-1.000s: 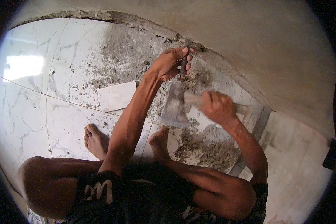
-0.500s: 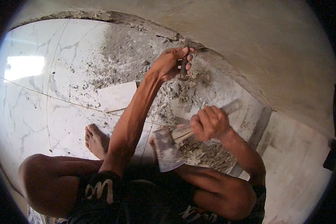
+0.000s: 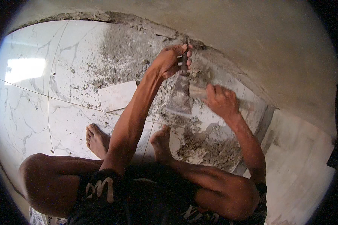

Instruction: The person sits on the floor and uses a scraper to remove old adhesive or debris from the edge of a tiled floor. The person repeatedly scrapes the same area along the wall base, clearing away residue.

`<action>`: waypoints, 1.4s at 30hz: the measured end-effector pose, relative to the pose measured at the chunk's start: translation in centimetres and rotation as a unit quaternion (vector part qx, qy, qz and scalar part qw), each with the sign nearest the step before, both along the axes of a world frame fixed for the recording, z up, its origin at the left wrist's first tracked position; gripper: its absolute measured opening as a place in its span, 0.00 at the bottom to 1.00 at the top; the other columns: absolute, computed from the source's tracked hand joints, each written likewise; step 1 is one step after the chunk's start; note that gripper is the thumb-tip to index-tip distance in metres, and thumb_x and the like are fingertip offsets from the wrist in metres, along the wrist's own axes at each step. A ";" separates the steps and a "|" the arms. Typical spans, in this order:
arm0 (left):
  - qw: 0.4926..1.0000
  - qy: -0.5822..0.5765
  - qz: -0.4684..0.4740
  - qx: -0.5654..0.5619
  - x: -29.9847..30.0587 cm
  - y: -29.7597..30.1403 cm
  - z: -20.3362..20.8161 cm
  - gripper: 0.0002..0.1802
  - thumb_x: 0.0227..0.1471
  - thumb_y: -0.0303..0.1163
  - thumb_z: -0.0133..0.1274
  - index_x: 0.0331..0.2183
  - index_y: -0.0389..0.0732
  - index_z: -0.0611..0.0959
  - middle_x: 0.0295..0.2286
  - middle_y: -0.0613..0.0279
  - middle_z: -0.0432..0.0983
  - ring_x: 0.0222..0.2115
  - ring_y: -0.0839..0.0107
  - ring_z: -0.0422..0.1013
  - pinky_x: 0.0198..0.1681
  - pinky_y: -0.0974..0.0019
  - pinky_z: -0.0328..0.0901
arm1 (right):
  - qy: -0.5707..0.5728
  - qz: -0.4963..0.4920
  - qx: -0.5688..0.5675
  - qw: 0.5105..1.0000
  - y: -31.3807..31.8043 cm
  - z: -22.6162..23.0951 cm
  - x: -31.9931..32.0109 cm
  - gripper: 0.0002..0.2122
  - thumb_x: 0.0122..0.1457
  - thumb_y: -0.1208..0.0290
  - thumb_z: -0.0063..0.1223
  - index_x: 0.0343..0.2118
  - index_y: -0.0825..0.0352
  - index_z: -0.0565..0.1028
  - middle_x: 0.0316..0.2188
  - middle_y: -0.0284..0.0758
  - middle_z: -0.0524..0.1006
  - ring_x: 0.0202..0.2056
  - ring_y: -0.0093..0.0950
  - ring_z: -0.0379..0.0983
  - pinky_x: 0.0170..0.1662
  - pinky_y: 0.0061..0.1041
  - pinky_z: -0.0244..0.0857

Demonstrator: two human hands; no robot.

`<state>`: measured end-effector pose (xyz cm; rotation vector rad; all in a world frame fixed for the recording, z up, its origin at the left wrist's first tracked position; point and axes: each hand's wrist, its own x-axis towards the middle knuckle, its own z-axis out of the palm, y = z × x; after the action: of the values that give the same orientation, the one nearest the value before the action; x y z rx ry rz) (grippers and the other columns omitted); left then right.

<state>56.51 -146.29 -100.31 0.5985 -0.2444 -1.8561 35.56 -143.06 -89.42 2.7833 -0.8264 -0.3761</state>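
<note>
My left hand (image 3: 172, 60) is closed round a dark metal chisel (image 3: 184, 64), whose far end meets the broken lower edge of the wall (image 3: 251, 41). In my right hand (image 3: 222, 100) is the wooden handle of a hatchet (image 3: 179, 96), its fingers wrapped round it. The hatchet's blunt back is at the chisel's near end, and its wide blade edge points toward me. The handle is slightly blurred. Grey mortar rubble (image 3: 199, 80) lies beneath both tools.
White marbled tiles (image 3: 22, 116) cover the floor at left. A loose piece of tile (image 3: 118, 96) lies left of my left forearm. Crumbled mortar (image 3: 210, 150) is spread before my right knee. My bare feet rest on the floor; another wall (image 3: 296, 150) stands at right.
My right hand has swung the hatchet forward and up from near my right leg to the chisel's near end. My left hand has barely shifted and still holds the chisel.
</note>
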 end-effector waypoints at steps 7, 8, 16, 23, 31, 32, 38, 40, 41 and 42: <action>0.994 -0.094 0.032 0.042 0.7 0.7 0.8 0.13 0.58 0.34 0.43 0.37 0.33 0.73 0.23 0.62 0.70 0.18 0.73 0.69 0.21 0.70 0.67 | -0.108 -0.012 0.115 0.987 2.4 1.4 2.0 0.18 0.45 0.60 0.61 0.29 0.67 0.66 0.15 0.36 0.69 0.15 0.33 0.71 0.16 0.30 0.64; 0.992 -0.110 0.036 0.052 0.6 0.9 1.1 0.13 0.58 0.34 0.43 0.37 0.32 0.73 0.23 0.62 0.70 0.18 0.73 0.69 0.20 0.71 0.67 | -0.107 -0.029 0.111 0.988 2.3 1.2 1.7 0.18 0.45 0.57 0.60 0.30 0.66 0.67 0.16 0.36 0.69 0.16 0.33 0.71 0.16 0.31 0.64; 0.997 -0.066 0.036 0.021 0.3 1.9 -0.6 0.15 0.57 0.35 0.44 0.38 0.32 0.73 0.23 0.62 0.70 0.19 0.70 0.70 0.23 0.67 0.67 | -0.082 -0.059 0.116 0.988 2.4 1.1 0.2 0.21 0.46 0.53 0.58 0.33 0.65 0.68 0.18 0.37 0.71 0.17 0.34 0.72 0.18 0.33 0.66; 0.998 -0.035 0.041 0.042 0.1 0.6 0.4 0.14 0.58 0.34 0.43 0.38 0.32 0.73 0.24 0.61 0.71 0.20 0.68 0.71 0.22 0.65 0.68 | -0.091 0.044 0.093 0.991 2.8 1.4 1.7 0.15 0.46 0.58 0.56 0.29 0.64 0.69 0.18 0.33 0.68 0.20 0.32 0.71 0.20 0.32 0.65; 0.996 -0.020 0.061 0.064 0.4 0.2 0.3 0.12 0.58 0.34 0.43 0.36 0.33 0.72 0.24 0.61 0.70 0.22 0.67 0.71 0.24 0.64 0.68 | -0.064 -0.025 0.033 0.997 -0.7 0.0 0.2 0.16 0.46 0.63 0.60 0.27 0.68 0.66 0.16 0.36 0.68 0.16 0.32 0.69 0.17 0.30 0.63; 0.993 -0.035 0.077 0.084 0.3 0.0 -0.2 0.12 0.58 0.34 0.43 0.35 0.34 0.72 0.24 0.61 0.71 0.22 0.67 0.71 0.24 0.65 0.68 | -0.062 -0.027 0.020 0.998 -0.9 -0.1 0.1 0.18 0.46 0.61 0.61 0.28 0.68 0.66 0.16 0.36 0.69 0.16 0.32 0.69 0.16 0.29 0.63; 0.994 -0.052 0.037 0.092 1.3 1.2 0.3 0.10 0.56 0.34 0.46 0.35 0.36 0.74 0.25 0.63 0.71 0.24 0.70 0.71 0.25 0.68 0.67 | -0.140 0.034 0.087 0.986 1.9 0.6 -0.3 0.19 0.50 0.51 0.50 0.29 0.66 0.67 0.19 0.36 0.69 0.19 0.32 0.71 0.19 0.31 0.65; 0.995 -0.051 -0.006 0.082 1.1 1.8 0.7 0.11 0.56 0.34 0.46 0.36 0.36 0.74 0.25 0.64 0.71 0.25 0.71 0.70 0.25 0.69 0.66 | -0.154 0.056 0.079 0.983 2.1 1.0 0.0 0.20 0.50 0.51 0.50 0.32 0.67 0.68 0.20 0.35 0.67 0.20 0.32 0.70 0.20 0.30 0.65; 0.997 -0.053 -0.026 0.052 0.9 1.8 0.3 0.14 0.56 0.36 0.46 0.39 0.36 0.74 0.25 0.66 0.71 0.24 0.73 0.69 0.25 0.70 0.66 | -0.158 0.062 0.076 0.983 2.0 1.0 0.2 0.21 0.50 0.51 0.50 0.32 0.67 0.68 0.20 0.35 0.67 0.21 0.32 0.70 0.21 0.29 0.65; 0.998 -0.043 -0.029 0.042 0.6 1.8 0.2 0.14 0.56 0.36 0.46 0.40 0.36 0.74 0.25 0.66 0.71 0.23 0.74 0.69 0.25 0.70 0.66 | -0.158 0.067 0.072 0.983 2.0 1.3 0.3 0.21 0.49 0.51 0.51 0.33 0.67 0.68 0.20 0.35 0.67 0.21 0.31 0.70 0.21 0.29 0.65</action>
<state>57.06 -144.54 -100.09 0.7372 -0.2432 -1.9057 35.88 -141.07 -88.16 3.0629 -0.6904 0.0335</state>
